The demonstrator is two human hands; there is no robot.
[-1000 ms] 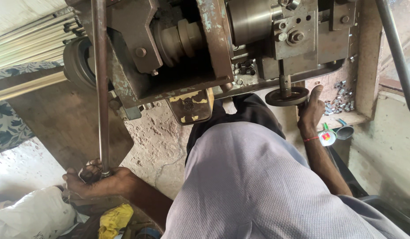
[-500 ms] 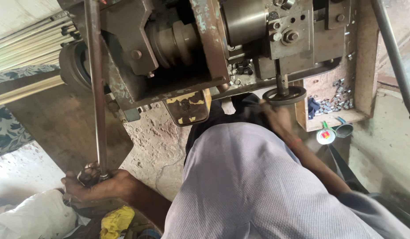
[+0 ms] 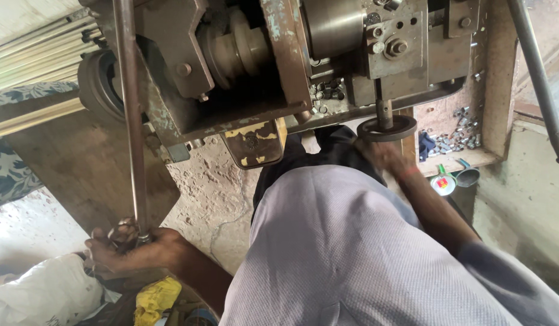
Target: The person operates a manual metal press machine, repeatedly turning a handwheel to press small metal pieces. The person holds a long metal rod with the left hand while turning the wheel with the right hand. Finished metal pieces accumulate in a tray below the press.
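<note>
Left hand (image 3: 119, 250) at 8 o'clock, fingers closed around lower end of long metal rod (image 3: 130, 115). Right hand (image 3: 385, 156) blurred beneath dark handwheel (image 3: 387, 128) at 1 o'clock; grip unclear.

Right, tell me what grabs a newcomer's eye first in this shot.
The big rusty metal machine across the top stands out first, with its round handwheel hanging below at centre right, where the right hand reaches, blurred. At lower left the left hand grips the foot of a long metal rod rising past the machine. Small metal parts lie scattered in a tray at right.
</note>
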